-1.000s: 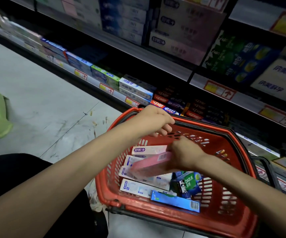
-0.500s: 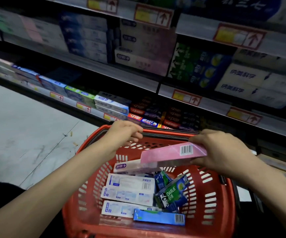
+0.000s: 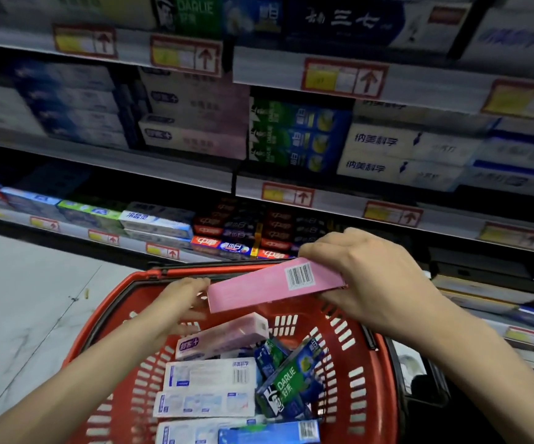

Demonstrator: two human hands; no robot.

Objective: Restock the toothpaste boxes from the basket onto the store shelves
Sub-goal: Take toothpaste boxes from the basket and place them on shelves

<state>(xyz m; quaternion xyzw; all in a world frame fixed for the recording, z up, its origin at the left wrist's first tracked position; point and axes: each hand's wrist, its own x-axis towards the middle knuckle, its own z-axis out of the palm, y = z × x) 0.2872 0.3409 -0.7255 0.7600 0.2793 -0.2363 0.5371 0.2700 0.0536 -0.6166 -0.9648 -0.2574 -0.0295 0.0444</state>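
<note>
The right hand (image 3: 364,283) grips a pink toothpaste box (image 3: 259,290) by its barcode end, holding it just above the red basket (image 3: 384,363). The left hand (image 3: 182,302) is spread at the box's other end; blur hides whether it touches. The person would do well to steady both ends, then slide the box in with the matching pale pink boxes (image 3: 195,136) on the middle shelf. More boxes lie in the basket; pale floor (image 3: 19,299) runs along the stocked shelves
</note>
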